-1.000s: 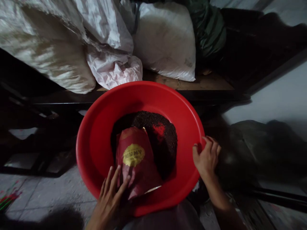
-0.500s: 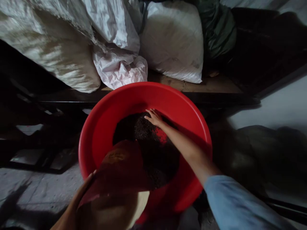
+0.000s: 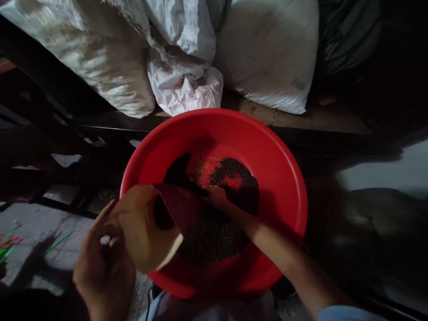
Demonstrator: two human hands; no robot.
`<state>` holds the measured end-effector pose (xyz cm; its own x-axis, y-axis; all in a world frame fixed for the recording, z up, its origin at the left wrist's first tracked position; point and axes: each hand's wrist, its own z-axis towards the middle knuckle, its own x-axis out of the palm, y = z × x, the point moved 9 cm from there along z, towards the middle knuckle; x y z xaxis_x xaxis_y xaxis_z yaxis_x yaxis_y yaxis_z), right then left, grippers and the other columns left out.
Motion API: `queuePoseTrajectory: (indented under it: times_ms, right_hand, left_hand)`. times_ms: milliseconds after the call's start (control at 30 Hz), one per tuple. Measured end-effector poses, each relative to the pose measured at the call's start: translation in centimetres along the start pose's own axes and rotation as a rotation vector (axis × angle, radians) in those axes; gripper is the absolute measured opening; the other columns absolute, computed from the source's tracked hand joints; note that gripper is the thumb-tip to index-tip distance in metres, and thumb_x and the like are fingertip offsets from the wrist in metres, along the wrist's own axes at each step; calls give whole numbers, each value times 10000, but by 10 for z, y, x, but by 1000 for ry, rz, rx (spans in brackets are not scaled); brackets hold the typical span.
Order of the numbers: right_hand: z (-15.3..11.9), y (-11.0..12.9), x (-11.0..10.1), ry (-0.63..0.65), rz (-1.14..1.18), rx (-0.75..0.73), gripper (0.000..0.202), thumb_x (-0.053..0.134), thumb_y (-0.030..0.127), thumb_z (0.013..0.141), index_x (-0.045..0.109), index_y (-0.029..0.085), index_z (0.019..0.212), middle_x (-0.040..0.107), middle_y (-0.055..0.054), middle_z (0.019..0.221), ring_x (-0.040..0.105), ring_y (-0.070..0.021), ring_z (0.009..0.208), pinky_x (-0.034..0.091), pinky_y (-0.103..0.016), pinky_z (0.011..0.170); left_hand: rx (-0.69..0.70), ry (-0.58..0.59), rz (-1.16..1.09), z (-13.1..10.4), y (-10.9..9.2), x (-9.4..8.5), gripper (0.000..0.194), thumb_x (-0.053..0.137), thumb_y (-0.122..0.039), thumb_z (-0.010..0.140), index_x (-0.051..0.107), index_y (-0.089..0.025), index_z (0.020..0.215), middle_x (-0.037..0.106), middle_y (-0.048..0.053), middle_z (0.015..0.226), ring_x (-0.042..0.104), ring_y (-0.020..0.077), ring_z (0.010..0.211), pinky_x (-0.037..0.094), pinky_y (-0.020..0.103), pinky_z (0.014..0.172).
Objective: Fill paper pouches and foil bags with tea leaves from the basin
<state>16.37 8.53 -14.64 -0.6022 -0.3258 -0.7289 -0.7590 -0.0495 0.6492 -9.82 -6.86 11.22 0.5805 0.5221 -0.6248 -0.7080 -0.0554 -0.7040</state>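
Stuffed sacks (image 3: pixel 267 58) line the upper frame behind our red basin (image 3: pixel 297 196), whose wall contains dark granules (image 3: pixel 217 238). Left of centre, our left hand (image 3: pixel 103 263) curls its fingers around the paper bag's rim (image 3: pixel 129 223), seemingly steadying its mouth; mid-frame, our right hand (image 3: pixel 216 196) is too shadowed to tell its grip.

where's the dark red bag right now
In the head view, the dark red bag is left of centre, over the red basin's left side, with the left hand beside its open mouth.

Basin (image 3: pixel 279 167) open upper right; bag (image 3: pixel 138 223) blocks left; sacks (image 3: pixel 267 58) behind.
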Motion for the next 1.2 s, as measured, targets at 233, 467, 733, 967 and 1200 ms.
queuePoseTrajectory:
  times_ms: [233, 467, 733, 967, 1200]
  right_hand:
    - [-48, -22, -98, -335, 439, 186, 399, 619, 480, 880, 765, 165, 1077, 809, -93, 1053, 754, -275, 951, 596, -376, 835]
    - [-74, 67, -248, -552, 1260, -82, 366, 613, 525, 871, 660, 219, 1066, 748, -9, 893, 748, -188, 853, 605, -278, 661]
    - [-34, 152, -245, -561, 1273, -277, 382, 712, 474, 852, 643, 207, 1116, 731, -21, 1027, 721, -222, 1138, 599, -384, 976]
    - [-49, 126, -273, -646, 953, -376, 402, 543, 577, 946, 663, 228, 1106, 729, -15, 1107, 700, -231, 1169, 521, -430, 1010]
    - [-83, 22, -240, -569, 618, -34, 425, 592, 433, 821, 702, 221, 1174, 708, -43, 950, 649, -178, 789, 513, -278, 609]
  left_hand:
    - [176, 322, -327, 33, -49, 82, 358, 611, -423, 999, 669, -284, 1324, 549, 38, 1585, 515, 302, 1481, 544, 463, 1150]
    - [315, 424, -325, 49, -95, 118, 420, 617, -443, 977, 659, -226, 1334, 551, 91, 1564, 548, 303, 1438, 474, 504, 1205]
    - [357, 376, -363, 67, -96, 128, 435, 591, -349, 947, 616, -194, 1353, 586, 120, 1501, 578, 296, 1389, 482, 490, 1184]
    - [325, 394, -347, 77, -87, 125, 398, 576, -405, 987, 623, -205, 1328, 603, 116, 1458, 582, 290, 1356, 455, 497, 1183]
    - [459, 601, -262, 69, -74, 119, 293, 579, -476, 1024, 661, -231, 1164, 679, 64, 1246, 670, 226, 1147, 529, 325, 1001]
